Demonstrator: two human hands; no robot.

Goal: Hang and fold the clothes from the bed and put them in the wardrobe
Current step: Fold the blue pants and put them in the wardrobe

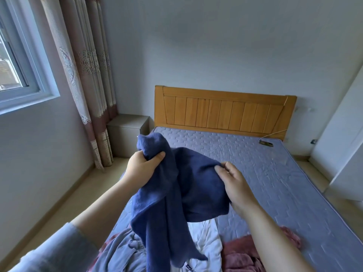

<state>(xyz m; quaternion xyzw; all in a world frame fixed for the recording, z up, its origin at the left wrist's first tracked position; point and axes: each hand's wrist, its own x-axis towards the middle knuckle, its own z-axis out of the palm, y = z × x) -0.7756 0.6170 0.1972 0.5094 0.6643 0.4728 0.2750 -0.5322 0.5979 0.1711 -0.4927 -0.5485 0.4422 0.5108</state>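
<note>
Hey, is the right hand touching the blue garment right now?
Touching. The head view shows the right hand pinching a fold at the upper edge of the blue garment, with no gap between them.

Reaches forward with both arms, the forearms bare and rising from the lower edge of view toward the middle. Wears a grey-blue sleeve [59, 250] bunched near the left elbow. Clenches the left hand [143, 165] around a gathered fold of a dark blue knitted garment [176, 193], with the thumb laid across the front of the cloth pointing right and the fingers curled behind it. Holds the right hand [236, 183] slightly lower and to the right, back of the hand upward. Pinches the garment's upper edge between the right thumb and fingertips [221, 168], with the remaining fingers loosely curled. Holds the two hands apart, with cloth draped between them.
</note>
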